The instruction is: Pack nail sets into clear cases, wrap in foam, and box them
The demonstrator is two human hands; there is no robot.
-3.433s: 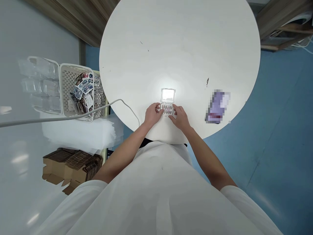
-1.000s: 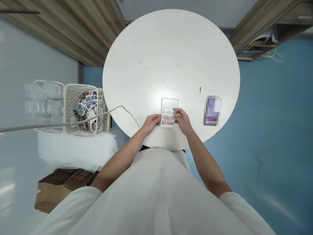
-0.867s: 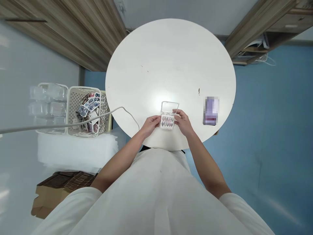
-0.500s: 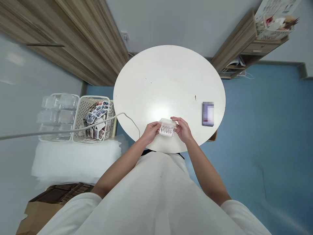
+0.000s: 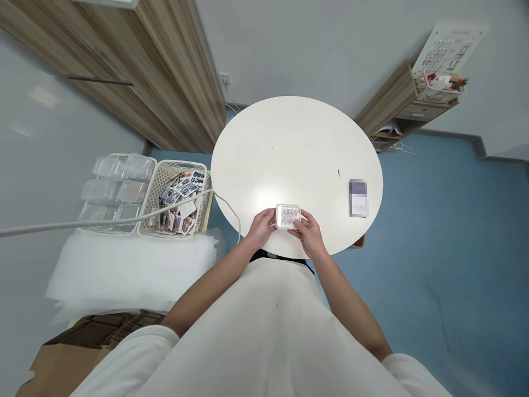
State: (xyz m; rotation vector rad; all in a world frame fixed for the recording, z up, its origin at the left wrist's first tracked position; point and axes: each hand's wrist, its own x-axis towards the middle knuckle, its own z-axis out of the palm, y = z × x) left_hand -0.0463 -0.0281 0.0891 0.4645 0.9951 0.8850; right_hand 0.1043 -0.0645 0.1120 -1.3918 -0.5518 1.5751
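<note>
A small clear plastic box of press-on nails (image 5: 288, 215) is held up between both hands, over the near edge of the white round table (image 5: 297, 143). Its lid looks closed, and rows of pale pinkish nails show through it. My left hand (image 5: 262, 227) grips the box's left side with bent fingers. On the right side, my right hand (image 5: 311, 234) holds it too, with the thumb over the lower right corner and fingers behind. The fingers under the box are partly hidden.
A blurred purple packet (image 5: 358, 198) lies at the table's right. Left stand a basket of nail cards (image 5: 182, 165) and a basket of clear boxes (image 5: 111, 190), with a white cable (image 5: 165, 209) crossing above. White foam sheets (image 5: 132, 270) and a cardboard box (image 5: 61, 361) are nearer me.
The box's lid, raised before, now looks closed. My right hand has moved from the lid's top to the lower right corner. The whole view has shifted slightly.
</note>
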